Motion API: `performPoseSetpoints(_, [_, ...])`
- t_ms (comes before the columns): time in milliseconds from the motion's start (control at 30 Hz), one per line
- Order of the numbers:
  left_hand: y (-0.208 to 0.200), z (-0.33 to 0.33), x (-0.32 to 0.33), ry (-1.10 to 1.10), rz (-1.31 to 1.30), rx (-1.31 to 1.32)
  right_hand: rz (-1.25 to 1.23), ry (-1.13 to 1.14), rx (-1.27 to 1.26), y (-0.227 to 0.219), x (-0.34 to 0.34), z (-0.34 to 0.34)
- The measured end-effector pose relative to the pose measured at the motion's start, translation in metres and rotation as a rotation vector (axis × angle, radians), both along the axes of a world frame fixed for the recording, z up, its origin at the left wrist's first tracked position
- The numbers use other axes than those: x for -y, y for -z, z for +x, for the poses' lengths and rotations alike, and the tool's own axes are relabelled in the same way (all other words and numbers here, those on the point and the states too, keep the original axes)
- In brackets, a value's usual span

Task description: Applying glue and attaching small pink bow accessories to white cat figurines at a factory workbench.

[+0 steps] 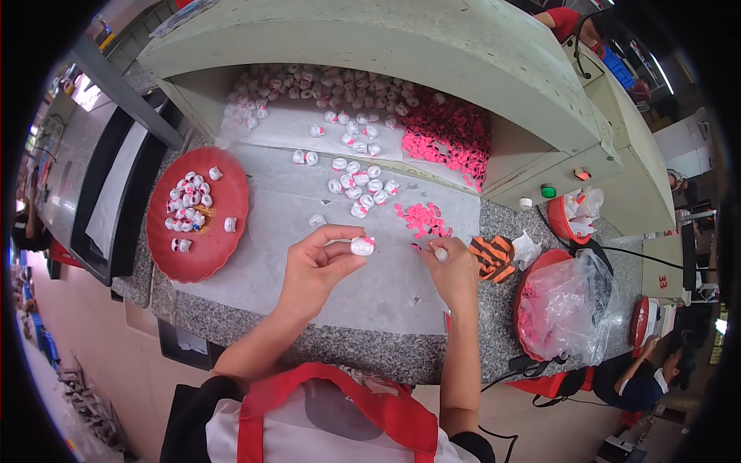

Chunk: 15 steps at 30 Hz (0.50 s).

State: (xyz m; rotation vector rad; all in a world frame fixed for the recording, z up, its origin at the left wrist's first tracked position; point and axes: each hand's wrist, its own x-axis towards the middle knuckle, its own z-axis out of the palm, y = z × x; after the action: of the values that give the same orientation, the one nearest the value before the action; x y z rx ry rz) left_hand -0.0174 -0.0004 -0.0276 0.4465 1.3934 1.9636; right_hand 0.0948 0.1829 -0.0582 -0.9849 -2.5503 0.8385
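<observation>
- Clamping white ball (362, 246) in left hand (320, 258); possibly slackening, dropping it.
- Holding right hand (454, 270) past front edge of counter (370, 351), cannot tell grip; possibly brushing, scattering pink pieces (423, 219).

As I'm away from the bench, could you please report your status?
Left hand pinching small white piece. Right hand gripping white object, partly hidden. Loose pink pieces nearby; nothing seen blocking either hand.

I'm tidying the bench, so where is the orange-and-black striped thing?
The striped thing lies right of centre in the head view, between the right hand and a crumpled white item.
</observation>
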Motion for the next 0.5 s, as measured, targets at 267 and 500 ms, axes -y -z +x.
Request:
performPoseSetpoints(267, [-0.002, 0.005, 0.001, -0.011, 0.032, 0.002, 0.078, -0.217, 0.21, 0.005, -0.003, -0.013])
performPoseSetpoints(500, [-0.005, 0.018, -0.01, -0.01, 0.015, -0.093, -0.662, -0.065, -0.267, -0.042, 0.024, 0.01])
